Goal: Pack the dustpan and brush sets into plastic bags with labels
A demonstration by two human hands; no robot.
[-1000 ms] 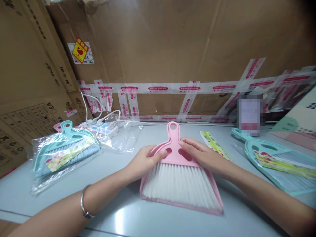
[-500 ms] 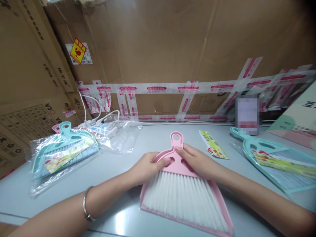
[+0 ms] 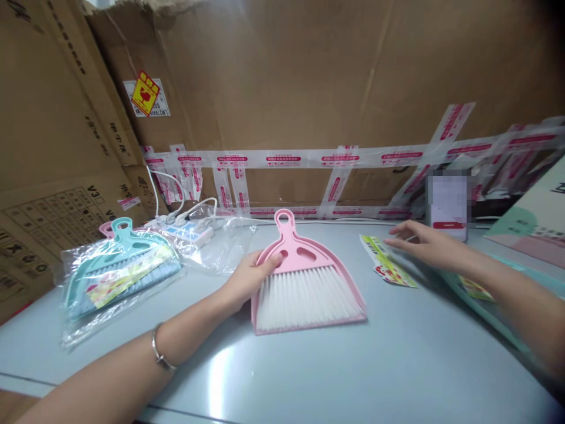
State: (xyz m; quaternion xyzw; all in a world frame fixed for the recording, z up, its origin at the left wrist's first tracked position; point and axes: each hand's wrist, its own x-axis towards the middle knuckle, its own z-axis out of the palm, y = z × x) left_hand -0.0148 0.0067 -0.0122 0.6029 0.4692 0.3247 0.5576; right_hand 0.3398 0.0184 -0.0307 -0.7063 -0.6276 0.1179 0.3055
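My left hand (image 3: 249, 277) grips the left edge of a pink dustpan (image 3: 355, 296), with the thumb over a pink hand brush (image 3: 311, 297) nested in it. The brush has white bristles pointing toward me, and both handle loops line up at the top. My right hand (image 3: 419, 242) holds nothing; its fingers are apart, just above the upper right end of a yellow-green printed card (image 3: 391, 265) on the table. Under my right forearm lies a teal dustpan set (image 3: 481, 321), mostly hidden by the arm.
At the left, a teal dustpan and brush set (image 3: 121, 250) lies in clear plastic, with a pink handle behind it. A power strip (image 3: 189, 232) with white cables sits beside it. Behind stand large taped cardboard boxes (image 3: 282, 76) and a phone (image 3: 448, 203).
My right hand has let go of the pink set and moved right to the card. The pink set, still in my left hand, has shifted up and left and turned straighter.
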